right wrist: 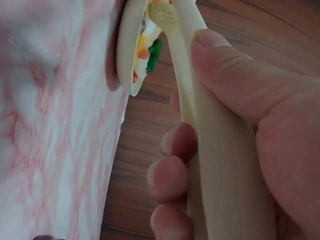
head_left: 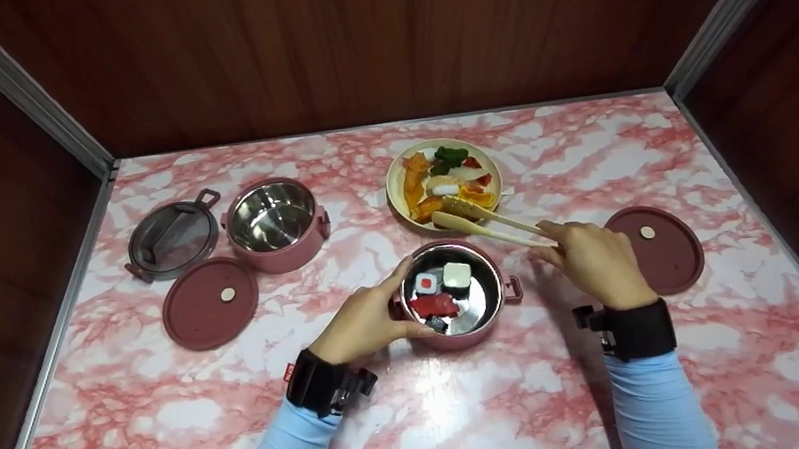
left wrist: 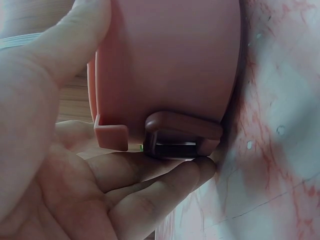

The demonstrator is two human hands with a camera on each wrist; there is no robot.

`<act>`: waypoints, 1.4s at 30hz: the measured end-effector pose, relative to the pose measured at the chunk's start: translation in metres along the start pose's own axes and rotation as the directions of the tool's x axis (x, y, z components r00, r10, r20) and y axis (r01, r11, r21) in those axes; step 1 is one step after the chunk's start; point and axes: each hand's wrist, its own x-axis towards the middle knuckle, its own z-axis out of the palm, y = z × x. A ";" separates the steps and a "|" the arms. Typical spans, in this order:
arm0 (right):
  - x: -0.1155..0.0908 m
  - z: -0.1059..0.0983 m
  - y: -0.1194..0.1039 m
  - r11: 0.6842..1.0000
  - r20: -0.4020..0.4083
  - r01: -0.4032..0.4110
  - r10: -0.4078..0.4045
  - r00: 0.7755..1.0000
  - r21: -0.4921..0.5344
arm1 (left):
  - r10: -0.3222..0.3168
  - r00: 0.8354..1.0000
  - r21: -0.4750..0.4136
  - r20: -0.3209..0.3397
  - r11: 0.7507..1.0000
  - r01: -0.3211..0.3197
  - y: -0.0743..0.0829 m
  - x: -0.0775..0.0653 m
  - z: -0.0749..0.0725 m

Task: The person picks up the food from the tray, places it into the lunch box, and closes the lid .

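My left hand (head_left: 363, 323) grips a pink pot (head_left: 466, 340) at its left side, thumb near the front rim. In the left wrist view, the fingers curl below the pot's side handle (left wrist: 185, 125). Inside the steel interior lie a white block (head_left: 456, 275), a small sushi-like piece (head_left: 426, 283), a red piece (head_left: 434, 306) and a dark piece (head_left: 436, 323). My right hand (head_left: 597, 260) holds cream tongs (head_left: 503, 235), with a fork-like tip (right wrist: 164, 16) on one arm. Their tips reach over the front of a cream plate (head_left: 392, 194) of toy food.
Left of the plate stands a second pink pot (head_left: 284, 257). Beside it are a dark see-through lid (head_left: 174, 239) and a round maroon lid (head_left: 210, 316). Another maroon lid (head_left: 673, 253) lies right of my right hand. Wooden panels (head_left: 382, 43) border the marbled table (head_left: 169, 423).
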 end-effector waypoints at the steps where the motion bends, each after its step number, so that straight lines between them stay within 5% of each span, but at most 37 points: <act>1: 0.000 0.000 -0.001 1.000 -0.002 0.000 0.000 1.000 -0.004 | 0.002 1.000 0.004 -0.002 1.000 -0.002 0.000 0.000 0.000; 13: -0.007 -0.011 -0.005 0.995 -0.090 0.001 -0.010 0.996 -0.099 | 0.009 1.000 0.020 -0.003 1.000 -0.009 0.001 0.000 0.000; 42: -0.019 -0.020 0.013 1.000 -0.166 0.018 -0.015 0.986 0.016 | 0.008 1.000 0.010 -0.007 1.000 -0.008 0.000 0.000 0.000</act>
